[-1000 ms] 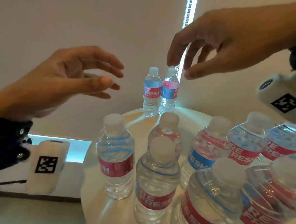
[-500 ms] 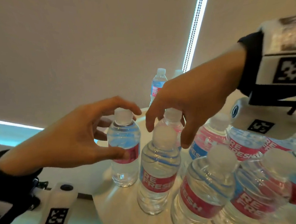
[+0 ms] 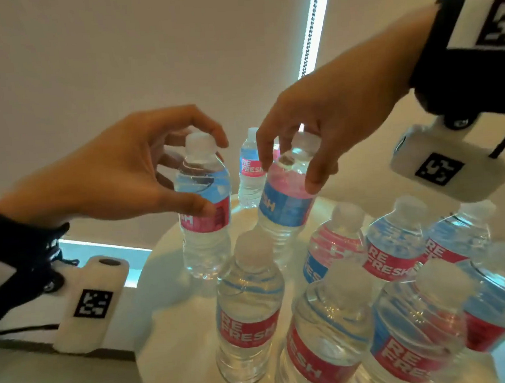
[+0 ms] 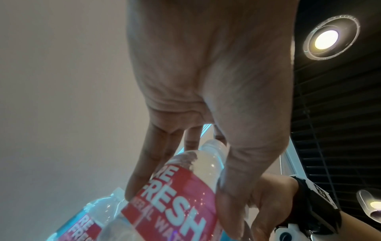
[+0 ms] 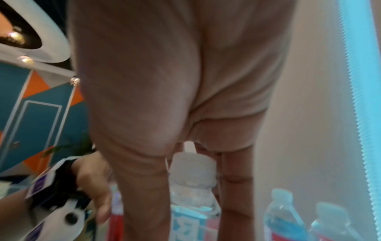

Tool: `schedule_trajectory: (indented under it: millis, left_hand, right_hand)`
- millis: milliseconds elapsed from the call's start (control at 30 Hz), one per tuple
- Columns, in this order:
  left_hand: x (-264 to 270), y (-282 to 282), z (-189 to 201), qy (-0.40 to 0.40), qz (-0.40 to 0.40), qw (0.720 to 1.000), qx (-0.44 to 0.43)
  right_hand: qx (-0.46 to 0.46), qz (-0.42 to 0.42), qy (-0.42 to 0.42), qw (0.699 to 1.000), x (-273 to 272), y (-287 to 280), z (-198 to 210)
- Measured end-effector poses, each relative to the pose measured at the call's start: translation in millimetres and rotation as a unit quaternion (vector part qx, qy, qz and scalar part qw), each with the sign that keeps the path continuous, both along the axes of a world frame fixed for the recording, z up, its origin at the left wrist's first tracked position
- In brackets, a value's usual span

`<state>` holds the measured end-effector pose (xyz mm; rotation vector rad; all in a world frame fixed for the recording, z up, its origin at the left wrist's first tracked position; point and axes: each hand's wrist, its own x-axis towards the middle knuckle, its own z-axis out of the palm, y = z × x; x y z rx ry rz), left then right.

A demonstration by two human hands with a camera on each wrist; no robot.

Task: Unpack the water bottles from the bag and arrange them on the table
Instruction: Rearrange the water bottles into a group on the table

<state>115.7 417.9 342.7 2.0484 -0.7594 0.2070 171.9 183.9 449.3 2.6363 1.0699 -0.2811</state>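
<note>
Now both hands grip bottles, where a second ago they hovered spread above the table with nothing in them. The left hand (image 3: 118, 176) has its thumb on the red label and its fingers curled over the shoulder and cap of the red-label bottle (image 3: 204, 212), which half a second ago it was only reaching; the left wrist view (image 4: 177, 192) shows the same clasp from beneath. The right hand (image 3: 323, 117) pinches the neck of the blue-label bottle (image 3: 285, 201), which leans toward 1 o'clock and seems raised off the round white table (image 3: 168, 290), though blur leaves that unsure. Beyond them, at 12 o'clock, a far bottle (image 3: 250, 170) stands at the table's back edge. From 3 to 6 o'clock the other bottles (image 3: 248, 320) crowd upright in a cluster.
</note>
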Motion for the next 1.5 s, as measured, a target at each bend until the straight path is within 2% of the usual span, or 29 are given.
schedule_trajectory:
  millis: [100, 267, 433, 567, 800, 1000, 1500]
  left_hand:
    - [22.4, -16.5, 19.7, -0.003, -0.019, 1.0, 0.01]
    - [74.0, -58.6, 36.5, -0.019, -0.039, 0.998, 0.034]
    - [129.1, -105.2, 37.0, -0.061, -0.038, 0.993, 0.096]
    - [163.0, -138.6, 31.6, -0.113, -0.019, 0.977, 0.18]
    - [215.1, -171.3, 14.0, -0.099, 0.04, 0.941, 0.32]
    - [233.6, -184.0, 1.1, -0.085, 0.052, 0.92, 0.38]
    - [238.0, -184.3, -1.2, -0.085, 0.073, 0.915, 0.387]
  right_hand:
    - [0.035, -0.047, 0.042, 0.997, 4.3, -19.3, 17.5]
    - [0.059, -0.09, -0.012, 0.994, 38.6, -62.4, 30.9]
    - [0.042, -0.143, -0.002, 0.989, 80.2, -94.3, 16.1]
    - [0.052, -0.163, 0.013, 0.985, 114.1, -113.0, -7.5]
    - [0.061, -0.186, 0.031, 0.98, 162.2, -128.4, -40.8]
    - [0.056, -0.193, 0.037, 0.979, 181.0, -124.8, -52.5]
    - [0.041, -0.188, 0.032, 0.981, 198.4, -115.1, -67.7]
